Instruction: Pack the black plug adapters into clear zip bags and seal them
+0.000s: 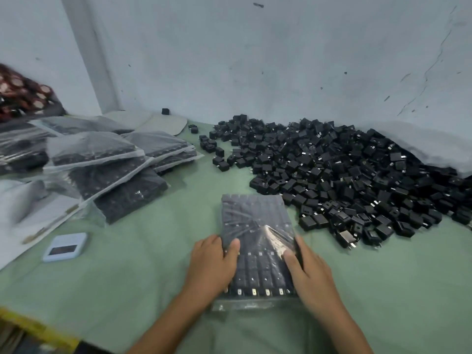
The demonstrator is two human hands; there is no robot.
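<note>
Your left hand [214, 261] and right hand [310, 273] clamp the long sides of a clear zip bag [258, 241] filled with tidy rows of black plug adapters, thumbs pressing on top. Its zip strip, between your wrists, looks unsealed, though I cannot be sure; closing it is likely next. Left of your grip, a stack of filled clear bags [102, 162] is done. Right and beyond, a large loose heap of black adapters [344, 175] remains, so much packing is left. No readable writing shows anywhere.
</note>
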